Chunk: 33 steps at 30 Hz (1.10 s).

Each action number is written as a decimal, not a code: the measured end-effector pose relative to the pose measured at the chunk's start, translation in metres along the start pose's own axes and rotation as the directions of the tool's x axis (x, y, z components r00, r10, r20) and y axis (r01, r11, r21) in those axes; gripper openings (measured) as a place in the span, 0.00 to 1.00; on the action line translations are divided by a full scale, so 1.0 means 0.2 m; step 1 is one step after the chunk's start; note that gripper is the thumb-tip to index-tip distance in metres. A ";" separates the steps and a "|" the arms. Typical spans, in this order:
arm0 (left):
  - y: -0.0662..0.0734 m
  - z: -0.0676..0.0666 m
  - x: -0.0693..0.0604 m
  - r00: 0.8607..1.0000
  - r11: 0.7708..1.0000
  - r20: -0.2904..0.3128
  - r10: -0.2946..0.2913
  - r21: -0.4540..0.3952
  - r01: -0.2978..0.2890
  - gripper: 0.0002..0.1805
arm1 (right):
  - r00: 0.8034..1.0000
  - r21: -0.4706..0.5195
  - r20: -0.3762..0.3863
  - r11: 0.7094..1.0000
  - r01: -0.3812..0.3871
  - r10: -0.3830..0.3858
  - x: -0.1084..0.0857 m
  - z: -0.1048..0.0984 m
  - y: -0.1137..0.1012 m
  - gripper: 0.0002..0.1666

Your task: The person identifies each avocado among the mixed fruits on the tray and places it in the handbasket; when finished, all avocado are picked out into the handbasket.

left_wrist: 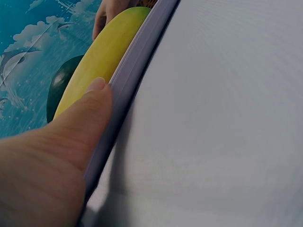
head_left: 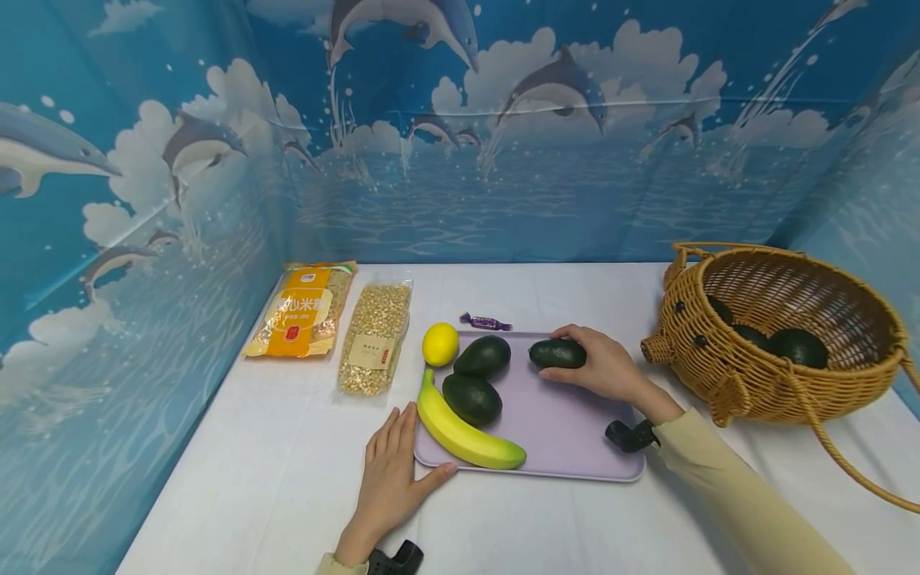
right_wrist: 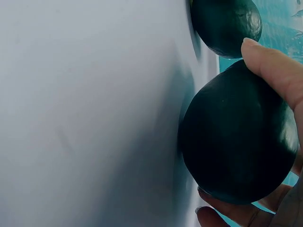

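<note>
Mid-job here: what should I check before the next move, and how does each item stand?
1. Right hand gripping the held avocado between thumb and fingers: ok.
2. Held avocado apart from the two other avocados: ok, gap visible in the head view.
3. Left hand touching the tray: ok, thumb at its rim.
4. Held avocado's weight fully off the tray: cannot tell.
5. Basket opening uncovered: ok, more avocados visible inside.

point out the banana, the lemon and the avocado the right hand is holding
Banana [head_left: 460,437]: head view, on the peel midway along its curve
Lemon [head_left: 441,345]: head view, on the middle of its skin
Held avocado [right_wrist: 235,135]: right wrist view, on its dark side
</note>
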State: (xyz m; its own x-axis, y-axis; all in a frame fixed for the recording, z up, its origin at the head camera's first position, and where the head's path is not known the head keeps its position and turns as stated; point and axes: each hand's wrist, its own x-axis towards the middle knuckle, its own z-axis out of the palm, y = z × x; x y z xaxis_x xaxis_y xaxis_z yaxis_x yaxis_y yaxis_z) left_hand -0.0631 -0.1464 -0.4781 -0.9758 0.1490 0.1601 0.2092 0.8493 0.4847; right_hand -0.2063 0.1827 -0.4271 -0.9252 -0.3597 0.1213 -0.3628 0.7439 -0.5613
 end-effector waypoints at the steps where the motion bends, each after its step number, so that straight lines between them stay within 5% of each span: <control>1: 0.00 0.00 0.00 1.000 1.000 0.000 0.001 -0.001 -0.001 0.57 | 1.000 -0.002 -0.006 1.000 -0.002 0.002 0.00 0.00 0.00 0.43; 33: -0.01 0.00 0.00 1.000 1.000 0.002 0.000 -0.003 0.000 0.57 | 0.998 -0.015 -0.049 0.999 -0.039 0.038 -0.09 0.00 -0.02 0.40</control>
State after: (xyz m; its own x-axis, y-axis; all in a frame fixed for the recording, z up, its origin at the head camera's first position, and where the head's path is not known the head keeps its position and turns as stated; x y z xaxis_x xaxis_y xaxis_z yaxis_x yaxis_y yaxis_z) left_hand -0.0637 -0.1470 -0.4791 -0.9759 0.1499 0.1586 0.2093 0.8479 0.4870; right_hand -0.1887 0.1852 -0.4263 -0.9428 -0.3026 0.1398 -0.3278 0.7657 -0.5534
